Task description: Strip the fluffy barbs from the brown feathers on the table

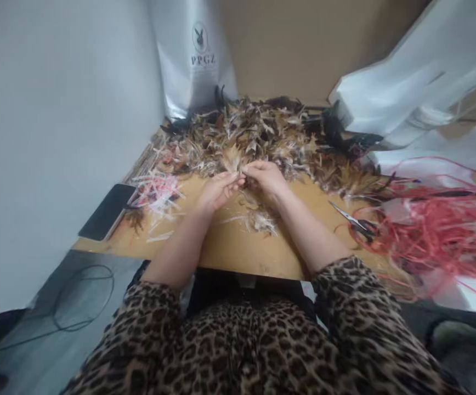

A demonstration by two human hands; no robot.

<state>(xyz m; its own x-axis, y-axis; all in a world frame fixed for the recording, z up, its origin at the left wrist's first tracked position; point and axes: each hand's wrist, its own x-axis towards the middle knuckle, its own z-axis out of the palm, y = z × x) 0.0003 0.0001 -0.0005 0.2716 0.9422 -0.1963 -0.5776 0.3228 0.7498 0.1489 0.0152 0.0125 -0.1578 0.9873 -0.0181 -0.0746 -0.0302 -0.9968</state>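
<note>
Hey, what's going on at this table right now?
A person in leopard-print sleeves is working at a wooden table. The left hand and right hand meet over a small tuft of feathers, pinching it together at the edge of a big pile of brown, white and black feathers. Scissors lie untouched to the right beside a tangle of red string. A phone rests at the left edge.

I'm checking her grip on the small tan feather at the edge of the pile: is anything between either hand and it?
Nothing visible. The left hand and right hand meet fingertip to fingertip at the tan feather, pinching its base directly. The feather pile lies behind it; the scissors lie off to the right.
</note>
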